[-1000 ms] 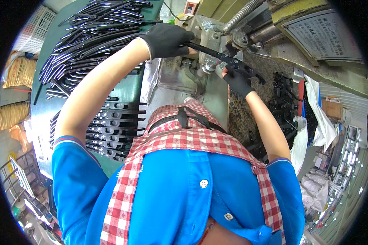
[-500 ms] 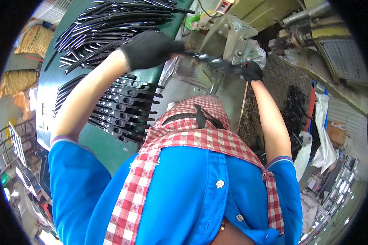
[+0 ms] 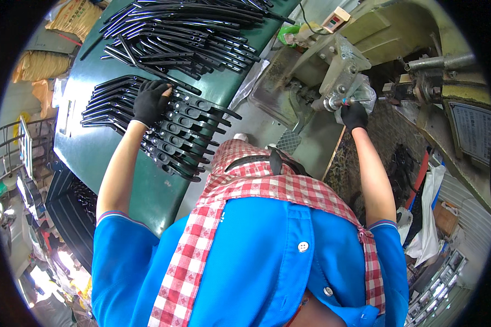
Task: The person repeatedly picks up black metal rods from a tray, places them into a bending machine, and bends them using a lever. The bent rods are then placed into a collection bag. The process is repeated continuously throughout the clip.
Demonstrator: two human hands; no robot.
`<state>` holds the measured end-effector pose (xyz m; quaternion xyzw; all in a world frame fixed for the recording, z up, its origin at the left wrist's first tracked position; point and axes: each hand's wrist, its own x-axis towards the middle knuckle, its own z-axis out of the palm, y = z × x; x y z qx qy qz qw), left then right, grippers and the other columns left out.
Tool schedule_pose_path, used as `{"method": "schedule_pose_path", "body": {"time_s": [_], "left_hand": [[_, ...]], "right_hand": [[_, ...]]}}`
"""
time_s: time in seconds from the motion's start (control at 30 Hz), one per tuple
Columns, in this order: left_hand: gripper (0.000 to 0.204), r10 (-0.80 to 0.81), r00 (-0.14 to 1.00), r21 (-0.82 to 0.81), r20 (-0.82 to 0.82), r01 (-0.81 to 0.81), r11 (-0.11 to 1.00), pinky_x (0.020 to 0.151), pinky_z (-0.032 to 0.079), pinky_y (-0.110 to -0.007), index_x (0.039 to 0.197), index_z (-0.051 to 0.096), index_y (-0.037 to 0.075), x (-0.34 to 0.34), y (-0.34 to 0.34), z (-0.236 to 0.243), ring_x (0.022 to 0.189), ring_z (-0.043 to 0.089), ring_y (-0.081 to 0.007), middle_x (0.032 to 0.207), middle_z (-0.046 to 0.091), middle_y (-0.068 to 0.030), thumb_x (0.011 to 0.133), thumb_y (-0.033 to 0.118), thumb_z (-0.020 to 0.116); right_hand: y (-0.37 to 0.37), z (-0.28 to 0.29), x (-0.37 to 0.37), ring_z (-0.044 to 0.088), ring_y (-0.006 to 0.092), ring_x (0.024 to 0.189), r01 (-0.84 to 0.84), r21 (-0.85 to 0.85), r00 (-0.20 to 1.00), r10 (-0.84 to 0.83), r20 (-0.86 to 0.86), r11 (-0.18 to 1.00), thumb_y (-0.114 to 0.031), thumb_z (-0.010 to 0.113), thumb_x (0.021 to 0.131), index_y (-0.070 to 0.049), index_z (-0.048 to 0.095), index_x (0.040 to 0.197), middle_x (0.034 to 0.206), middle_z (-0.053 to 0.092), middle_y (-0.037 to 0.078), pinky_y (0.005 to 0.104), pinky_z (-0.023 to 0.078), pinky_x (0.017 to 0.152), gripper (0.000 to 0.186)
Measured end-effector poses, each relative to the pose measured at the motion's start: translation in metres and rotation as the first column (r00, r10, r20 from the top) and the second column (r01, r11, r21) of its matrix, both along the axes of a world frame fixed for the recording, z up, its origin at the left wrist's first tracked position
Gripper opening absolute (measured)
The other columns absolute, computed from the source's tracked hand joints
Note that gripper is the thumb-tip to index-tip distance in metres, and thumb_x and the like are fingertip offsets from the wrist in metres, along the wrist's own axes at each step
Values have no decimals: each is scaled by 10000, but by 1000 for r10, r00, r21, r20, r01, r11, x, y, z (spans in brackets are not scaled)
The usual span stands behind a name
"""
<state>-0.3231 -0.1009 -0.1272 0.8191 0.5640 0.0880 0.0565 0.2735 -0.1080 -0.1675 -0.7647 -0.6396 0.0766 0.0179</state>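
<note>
My left hand (image 3: 151, 103), in a black glove with bare fingertips, lies at the far end of a row of black bent tubes with flat holed brackets (image 3: 183, 128). Its fingers curl over the farthest tube of the row. Out to the right, my gloved right hand (image 3: 354, 116) is closed beside a metal machine fixture (image 3: 333, 102). A small piece with a red and blue band (image 3: 345, 101) shows at its fingertips. What that hand holds is mostly hidden.
A large pile of black tubes (image 3: 185, 38) covers the far part of the green table (image 3: 147, 210). At the right stands a green machine (image 3: 458, 82) with a spring (image 3: 433, 62). A small switch box (image 3: 336, 19) sits at the back.
A black part stretched between my hands earlier; it has left the fixture area. My left hand has moved left and nearer to the row of tubes. My right hand remains by the fixture.
</note>
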Motion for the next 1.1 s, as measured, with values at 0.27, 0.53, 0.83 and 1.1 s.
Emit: {"method": "schedule_pose_path", "body": {"time_s": [0.27,0.53,0.83,1.1], "left_hand": [[284,70,996,14,46,-71,997,988,345,-389,1055,637,85,10,-17,7,1093,518,-300,1132,601,-99,901,271,486],[396,92,994,138,-62,-83,987,941,397,-418,1150,578,191,-37,36,-2,1129,491,-317,1210,543,-77,758,165,626],[410,-191,981,165,-19,192,967,873,438,-411,1124,570,106,-15,106,5,1022,542,-347,1089,587,-136,723,58,636],[293,-373,911,207,178,336,919,827,487,-389,1184,550,83,57,146,18,1008,600,-332,1109,612,-150,893,68,519]], "right_hand": [[-3,-1,6,625,381,810,75,125,990,-58,-131,989,-342,660,753,-34,667,830,790,641,204,455,482,682,317],[-19,60,-8,582,151,674,433,94,147,33,-989,896,-67,618,837,-24,589,882,767,589,60,277,487,636,68],[-38,163,-74,633,175,659,355,104,122,65,-990,929,-115,662,821,12,608,896,770,623,79,311,520,629,157],[-52,152,-64,660,189,718,351,194,31,196,-980,916,-76,646,827,22,591,983,791,639,92,315,541,690,192]]}}
